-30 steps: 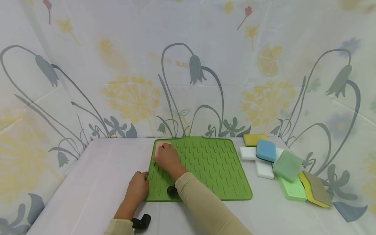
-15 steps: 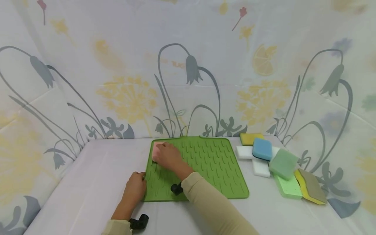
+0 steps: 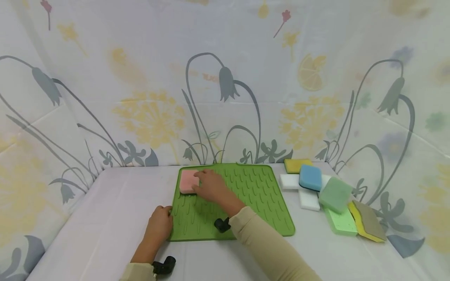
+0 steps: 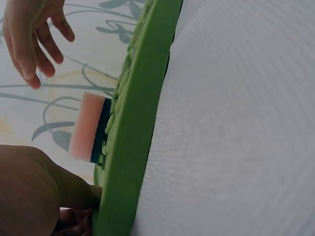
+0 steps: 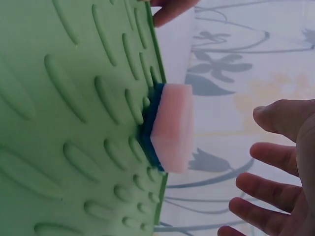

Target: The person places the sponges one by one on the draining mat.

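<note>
A pink sponge (image 3: 188,180) with a dark blue underside lies on the far left corner of a green ridged mat (image 3: 256,195). Both wrist views show the pink sponge (image 5: 173,125) resting blue side down on the ridges. Just right of it and above the mat is my right hand (image 3: 212,186), its fingers spread and apart from the sponge in the right wrist view. My left hand (image 3: 159,224) holds the mat's left edge near the front; the thumb (image 4: 81,189) lies against the edge, and the other fingers are curled, mostly hidden.
Right of the mat lies a loose pile: a yellow sponge (image 3: 296,166), a blue sponge (image 3: 310,177), white blocks (image 3: 309,200), a pale green sponge (image 3: 336,195), a bright green sponge (image 3: 340,223) and a yellow-and-grey sponge (image 3: 367,221). A patterned cloth (image 3: 151,78) hangs behind.
My right hand has let go of the pink sponge and moved right and up off it, leaving it on the mat. My left hand stays at the mat's edge.
</note>
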### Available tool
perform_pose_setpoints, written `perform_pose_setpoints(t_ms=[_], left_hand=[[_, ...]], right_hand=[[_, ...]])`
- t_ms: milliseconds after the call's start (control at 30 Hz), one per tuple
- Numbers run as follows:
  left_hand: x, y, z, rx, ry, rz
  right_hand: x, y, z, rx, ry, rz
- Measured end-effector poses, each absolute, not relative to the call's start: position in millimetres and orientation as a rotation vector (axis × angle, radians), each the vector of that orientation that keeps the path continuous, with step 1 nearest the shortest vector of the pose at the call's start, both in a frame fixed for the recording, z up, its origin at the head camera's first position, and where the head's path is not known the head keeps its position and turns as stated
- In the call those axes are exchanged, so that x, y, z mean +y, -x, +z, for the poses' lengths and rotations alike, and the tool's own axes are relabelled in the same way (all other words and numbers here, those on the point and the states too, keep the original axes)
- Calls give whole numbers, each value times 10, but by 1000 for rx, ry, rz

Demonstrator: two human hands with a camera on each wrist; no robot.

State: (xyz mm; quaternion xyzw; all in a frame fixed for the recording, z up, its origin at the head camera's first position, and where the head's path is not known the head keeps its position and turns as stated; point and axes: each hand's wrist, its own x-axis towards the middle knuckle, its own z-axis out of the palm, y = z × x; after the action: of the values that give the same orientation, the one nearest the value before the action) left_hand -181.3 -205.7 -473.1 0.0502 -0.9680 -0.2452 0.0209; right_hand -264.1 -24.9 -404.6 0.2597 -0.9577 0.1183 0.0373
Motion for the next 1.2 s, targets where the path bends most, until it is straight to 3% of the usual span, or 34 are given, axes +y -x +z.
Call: perform_pose_setpoints(t_ms=[1200], left_hand=[[-2055, 1800, -4699, -3030, -158, -765]], right_hand=[[726, 2513, -4001, -2664, -775, 617]])
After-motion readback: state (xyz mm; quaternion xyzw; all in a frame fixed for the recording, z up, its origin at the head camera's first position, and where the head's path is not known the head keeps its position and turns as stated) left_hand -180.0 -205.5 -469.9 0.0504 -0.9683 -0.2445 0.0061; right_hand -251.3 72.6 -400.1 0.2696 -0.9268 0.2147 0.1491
